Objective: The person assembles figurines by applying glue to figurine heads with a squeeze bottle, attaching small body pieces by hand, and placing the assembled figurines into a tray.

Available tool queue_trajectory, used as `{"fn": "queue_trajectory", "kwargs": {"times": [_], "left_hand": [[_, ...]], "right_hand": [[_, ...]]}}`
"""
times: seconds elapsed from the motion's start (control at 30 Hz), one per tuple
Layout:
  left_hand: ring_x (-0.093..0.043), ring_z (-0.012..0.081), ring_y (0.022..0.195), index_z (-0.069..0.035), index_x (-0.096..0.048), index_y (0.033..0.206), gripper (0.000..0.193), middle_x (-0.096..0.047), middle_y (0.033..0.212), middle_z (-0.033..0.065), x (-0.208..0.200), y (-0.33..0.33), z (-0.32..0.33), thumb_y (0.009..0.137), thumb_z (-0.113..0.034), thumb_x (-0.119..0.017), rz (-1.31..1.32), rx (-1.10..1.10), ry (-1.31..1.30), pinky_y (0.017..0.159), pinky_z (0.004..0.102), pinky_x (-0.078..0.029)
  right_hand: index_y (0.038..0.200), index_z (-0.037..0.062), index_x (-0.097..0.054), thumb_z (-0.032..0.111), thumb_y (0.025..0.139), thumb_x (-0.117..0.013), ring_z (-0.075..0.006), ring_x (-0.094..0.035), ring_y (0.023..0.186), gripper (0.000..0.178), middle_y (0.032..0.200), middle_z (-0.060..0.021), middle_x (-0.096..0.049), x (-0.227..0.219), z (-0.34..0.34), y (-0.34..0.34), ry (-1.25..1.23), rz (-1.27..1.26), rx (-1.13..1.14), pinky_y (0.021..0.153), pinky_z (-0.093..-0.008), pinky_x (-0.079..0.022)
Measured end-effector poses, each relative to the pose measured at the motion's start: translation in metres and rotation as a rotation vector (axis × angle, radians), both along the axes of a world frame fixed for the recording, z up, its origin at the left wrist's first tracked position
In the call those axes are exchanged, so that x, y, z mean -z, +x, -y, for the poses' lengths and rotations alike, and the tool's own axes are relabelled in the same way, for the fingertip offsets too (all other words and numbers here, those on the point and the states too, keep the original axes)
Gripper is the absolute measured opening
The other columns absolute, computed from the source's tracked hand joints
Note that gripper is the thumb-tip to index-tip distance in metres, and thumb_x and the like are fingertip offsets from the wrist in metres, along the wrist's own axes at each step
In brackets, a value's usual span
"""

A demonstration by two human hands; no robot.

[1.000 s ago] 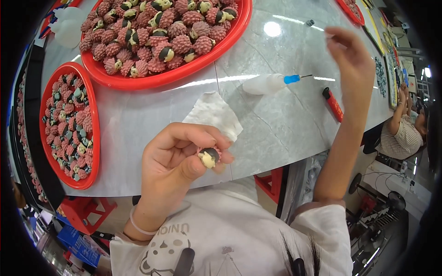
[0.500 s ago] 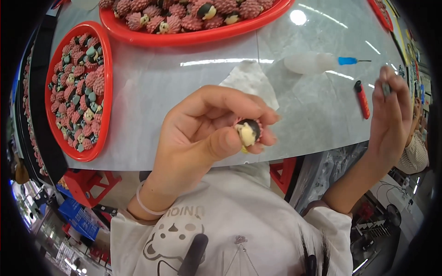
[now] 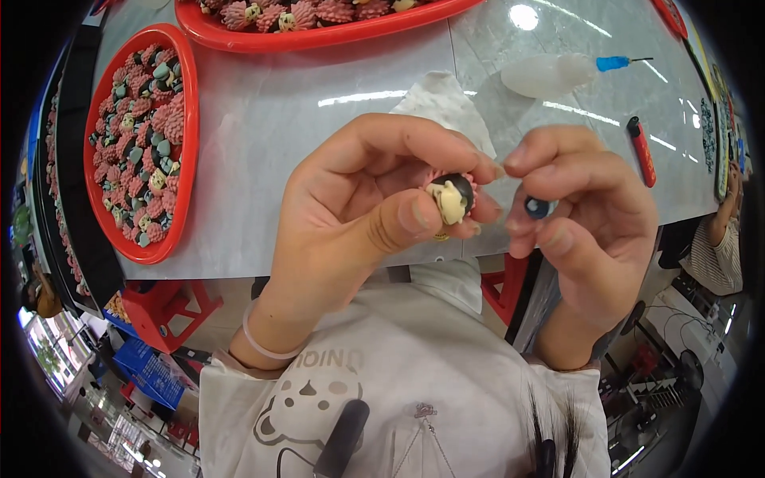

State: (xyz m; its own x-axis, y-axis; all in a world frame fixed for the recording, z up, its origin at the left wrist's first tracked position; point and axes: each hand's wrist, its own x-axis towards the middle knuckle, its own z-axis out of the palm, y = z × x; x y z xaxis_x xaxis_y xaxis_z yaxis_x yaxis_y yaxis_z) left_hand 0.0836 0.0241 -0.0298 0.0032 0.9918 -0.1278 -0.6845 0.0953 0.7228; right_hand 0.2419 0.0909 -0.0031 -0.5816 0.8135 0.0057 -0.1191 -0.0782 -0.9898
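My left hand [image 3: 335,199] is closed round a small figurine [image 3: 451,201], pinched between thumb and fingers over the table's near edge. The figurine has a cream-coloured front, a black top and a pink spiky body, mostly hidden by the fingers. Just to its right, my right hand [image 3: 606,215] pinches a tiny dark rounded piece [image 3: 539,208] with a pale spot on it. The two hands face each other, with a narrow gap between the piece and the figurine.
A red oval tray [image 3: 190,151] of small pink, black and grey-green pieces stands at the left. Beyond the hands lie another red tray [image 3: 319,41] of pink figurines, a crumpled white sheet [image 3: 442,99], a needle-tipped squeeze bottle [image 3: 550,75] and a red lighter-like stick [image 3: 641,153].
My right hand has come in from the far right with the dark piece, close to the figurine. My left hand still holds the figurine. The view has shifted slightly.
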Motion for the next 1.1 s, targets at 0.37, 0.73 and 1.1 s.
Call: {"fn": "queue_trajectory", "kwargs": {"times": [0.37,0.73,1.1], "left_hand": [[-0.053,0.0118,0.075,-0.003,-0.044,0.096,0.042,-0.051,0.093,0.0112,0.001,0.003,0.0,0.073,-0.031,-0.064,-0.102,-0.07,0.0,0.06,0.0197,-0.045],[-0.053,0.0129,0.078,-0.001,-0.049,0.091,0.035,-0.054,0.087,0.0116,0.003,0.001,0.002,0.073,-0.026,-0.065,-0.241,-0.064,0.055,0.07,0.0234,-0.044],[-0.055,0.0177,0.084,0.001,-0.05,0.091,0.034,-0.053,0.092,0.0126,0.001,0.003,-0.001,0.073,-0.023,-0.064,-0.25,-0.108,0.033,0.074,0.0285,-0.044]], "right_hand": [[0.086,-0.0057,-0.05,-0.004,0.064,-0.066,-0.0236,-0.057,0.072,0.027,0.081,-0.0205,-0.056,0.002,0.001,-0.006,0.619,0.059,0.012,0.062,-0.0243,-0.047],[0.086,-0.0027,-0.051,-0.011,0.06,-0.065,-0.0207,-0.058,0.067,0.03,0.08,-0.0202,-0.056,-0.012,0.008,-0.012,0.879,0.288,0.02,0.048,-0.0231,-0.049],[0.083,-0.0004,-0.055,0.001,0.065,-0.066,-0.019,-0.056,0.069,0.022,0.084,-0.0186,-0.054,0.005,0.011,-0.019,0.828,0.222,0.141,0.052,-0.0225,-0.047]]}}
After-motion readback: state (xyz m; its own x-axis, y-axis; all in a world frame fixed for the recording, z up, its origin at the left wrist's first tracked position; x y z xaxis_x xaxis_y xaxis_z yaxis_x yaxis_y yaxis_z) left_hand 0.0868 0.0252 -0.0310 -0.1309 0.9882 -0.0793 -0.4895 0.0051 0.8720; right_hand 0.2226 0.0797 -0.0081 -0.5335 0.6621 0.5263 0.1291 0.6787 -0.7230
